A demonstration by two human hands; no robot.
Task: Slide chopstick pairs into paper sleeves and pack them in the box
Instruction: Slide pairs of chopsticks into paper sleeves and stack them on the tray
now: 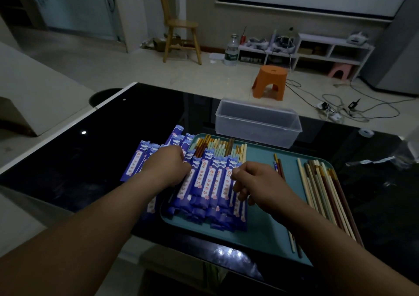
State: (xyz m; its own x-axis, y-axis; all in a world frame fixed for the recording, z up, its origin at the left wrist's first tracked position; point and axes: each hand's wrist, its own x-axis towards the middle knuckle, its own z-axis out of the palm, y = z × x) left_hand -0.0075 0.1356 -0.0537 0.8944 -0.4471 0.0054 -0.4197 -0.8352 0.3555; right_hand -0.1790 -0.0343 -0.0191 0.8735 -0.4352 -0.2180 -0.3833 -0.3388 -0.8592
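Several blue paper sleeves with chopsticks in them [207, 182] lie side by side on the left part of a teal tray [260, 230]. My left hand [169, 165] rests on their left edge with curled fingers gripping the bundle. My right hand [256, 182] grips the right side of the same bundle, fingers curled on a sleeve. Bare chopsticks [326, 191] in brown and cream lie on the tray's right side. A clear plastic box [256, 121] stands open and empty behind the tray.
Empty blue sleeves [138, 161] lie on the black glass table [113, 136] left of the tray. A single chopstick pair [279, 166] lies mid-tray. A clear plastic wrapper [371, 160] lies at the right. An orange stool [271, 81] stands on the floor beyond.
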